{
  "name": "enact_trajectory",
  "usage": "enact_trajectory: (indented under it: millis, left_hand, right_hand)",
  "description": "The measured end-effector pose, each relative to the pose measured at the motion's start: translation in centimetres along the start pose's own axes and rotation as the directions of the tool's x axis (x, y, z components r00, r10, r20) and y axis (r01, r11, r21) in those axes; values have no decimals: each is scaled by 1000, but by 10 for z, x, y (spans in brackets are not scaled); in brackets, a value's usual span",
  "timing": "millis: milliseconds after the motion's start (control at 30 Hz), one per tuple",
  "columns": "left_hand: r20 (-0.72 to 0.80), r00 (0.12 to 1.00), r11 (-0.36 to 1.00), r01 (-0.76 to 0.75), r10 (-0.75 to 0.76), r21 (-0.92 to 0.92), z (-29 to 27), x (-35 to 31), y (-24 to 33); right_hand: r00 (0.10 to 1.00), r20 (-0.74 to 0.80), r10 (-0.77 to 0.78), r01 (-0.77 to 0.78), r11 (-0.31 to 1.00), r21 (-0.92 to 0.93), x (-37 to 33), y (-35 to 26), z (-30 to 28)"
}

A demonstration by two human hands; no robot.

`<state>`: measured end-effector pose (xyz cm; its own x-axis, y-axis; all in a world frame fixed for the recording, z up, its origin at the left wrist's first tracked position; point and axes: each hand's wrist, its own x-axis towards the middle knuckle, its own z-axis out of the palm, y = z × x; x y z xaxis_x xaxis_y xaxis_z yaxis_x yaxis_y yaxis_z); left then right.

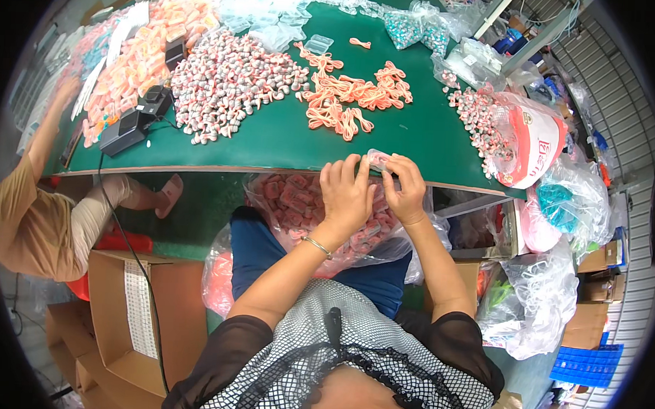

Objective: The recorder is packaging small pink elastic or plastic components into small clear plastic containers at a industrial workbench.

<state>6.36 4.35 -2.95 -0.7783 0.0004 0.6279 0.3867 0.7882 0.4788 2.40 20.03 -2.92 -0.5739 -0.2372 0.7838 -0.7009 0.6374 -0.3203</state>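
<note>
At the table's front edge, both of my hands are closed around a small clear plastic case with something pinkish in it. My left hand grips its left side and my right hand presses its right end, fingers partly covering it. Beyond them, bundled orange cords lie on the green tabletop. A heap of small grey-and-pink pieces spreads to their left. Farther back sit one loose cord bundle and a clear, open-looking case. Below the edge, a clear bag holds many filled pink cases.
A red-and-white sack spills more grey-and-pink pieces at the right. Dark boxy devices, with a trailing cable, stand left near orange cases. A co-worker sits at far left, above open cardboard boxes. Teal-filled bags lie at the back.
</note>
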Motion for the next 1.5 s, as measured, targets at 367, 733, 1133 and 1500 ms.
enact_trajectory:
  millis: [367, 733, 1133, 1500]
  left_hand:
    - [207, 903, 906, -312, 377, -286, -6, 52, -46]
    - [133, 887, 852, -369, 442, -372, -23, 32, -56]
    - [430, 868, 919, -69, 248, -389, 5, -70, -83]
    - [369, 733, 774, -330, 571, -541, -7, -28, -69]
  right_hand:
    - [995, 87, -52, 51, 999, 14, 1, -2, -1]
    - [966, 247, 80, -133, 970, 205, 7, -27, -11]
    - [738, 671, 71, -305, 922, 237, 22, -48, -18]
    - [861, 480, 168, -310, 922, 231, 69, -16, -11]
